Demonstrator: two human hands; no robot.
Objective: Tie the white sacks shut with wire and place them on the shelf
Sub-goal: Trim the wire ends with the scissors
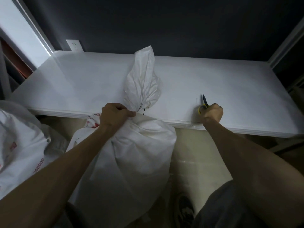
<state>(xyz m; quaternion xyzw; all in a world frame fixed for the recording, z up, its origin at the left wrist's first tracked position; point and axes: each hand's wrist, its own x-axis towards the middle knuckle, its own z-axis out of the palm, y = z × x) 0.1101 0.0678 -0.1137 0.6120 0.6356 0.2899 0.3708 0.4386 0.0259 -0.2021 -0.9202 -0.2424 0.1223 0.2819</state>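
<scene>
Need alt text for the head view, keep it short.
Left hand grips the gathered neck of a white sack at the front edge of a white shelf, with a dark wire end poking out at the neck. Right hand holds a yellow-handled tool on the shelf. Another sack lies at left.

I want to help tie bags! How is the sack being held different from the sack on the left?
The middle sack is gripped at its bunched neck by the left hand; no hand touches the left sack. The left sack shows red print; the middle sack's near side is plain. Both are white.
</scene>
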